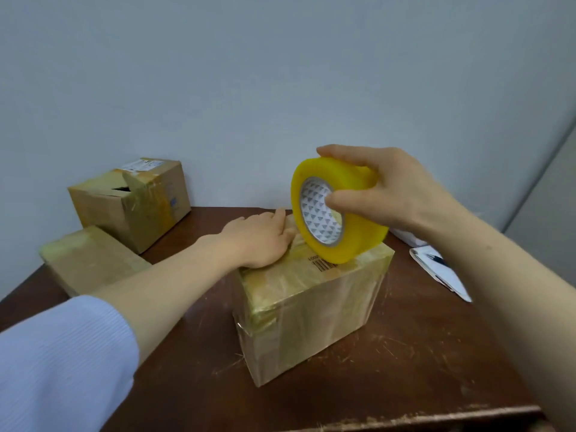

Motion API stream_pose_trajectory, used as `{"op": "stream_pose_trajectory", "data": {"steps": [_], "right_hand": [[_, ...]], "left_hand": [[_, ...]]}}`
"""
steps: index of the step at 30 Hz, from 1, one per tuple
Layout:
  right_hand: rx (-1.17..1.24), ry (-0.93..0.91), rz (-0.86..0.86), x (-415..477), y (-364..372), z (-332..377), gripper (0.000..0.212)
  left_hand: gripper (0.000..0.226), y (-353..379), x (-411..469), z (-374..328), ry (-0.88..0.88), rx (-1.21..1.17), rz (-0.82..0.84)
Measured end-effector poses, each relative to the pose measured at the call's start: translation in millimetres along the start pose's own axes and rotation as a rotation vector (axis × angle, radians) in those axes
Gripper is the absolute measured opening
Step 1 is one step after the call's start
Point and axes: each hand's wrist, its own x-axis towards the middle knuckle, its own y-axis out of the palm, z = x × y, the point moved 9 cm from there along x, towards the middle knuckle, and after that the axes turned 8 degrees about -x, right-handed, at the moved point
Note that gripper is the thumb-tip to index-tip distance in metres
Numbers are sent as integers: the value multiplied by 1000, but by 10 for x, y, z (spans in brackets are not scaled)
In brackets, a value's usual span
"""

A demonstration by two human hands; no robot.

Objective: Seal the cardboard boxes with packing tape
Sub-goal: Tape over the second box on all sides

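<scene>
Pressing flat on the job, the left hand (265, 241) lies open-palmed, its fingers (280, 218) straight, on top of the glossy, tape-wrapped brown cardboard box (311, 307) in the middle of the dark wooden tabletop (405, 353). The right hand (396, 188) grips the fat yellow roll of packing tape (336, 210), thumb hooked into the white printed core and the other fingers curled over the outer rim. The roll stands on edge, its lower rim at the box top by the barcode label, just beside the left fingertips. Whether a clear strip runs from roll to box, I can't tell.

Where does that leave things? This near box shines with tape across its top and front faces, so it looks largely sealed, with perhaps one more pass over the top in hand. At the back left, a cube-shaped cardboard box (131, 204) carries some tape, yet a dark gap shows at its top flap; that one looks to need closing. In front of it, a flatter cardboard box (90, 263) appears shut and taped over. White papers with a pen (442, 272) lie off to the right.
</scene>
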Motion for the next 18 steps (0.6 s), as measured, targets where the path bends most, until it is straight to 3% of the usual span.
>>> {"op": "stream_pose_trajectory", "data": {"steps": [6,12,18], "right_hand": [[-31,60,54,-414,-277,-54,51],[-260,183,255,-776,-298,-172,39],[-328,195,284,-1162,201,-363,50]], "left_hand": [[61,-2,-32,-96,3,19,0],[60,28,2,-92,-20,18,23],[60,31,23,-73,-15,59,37]]}}
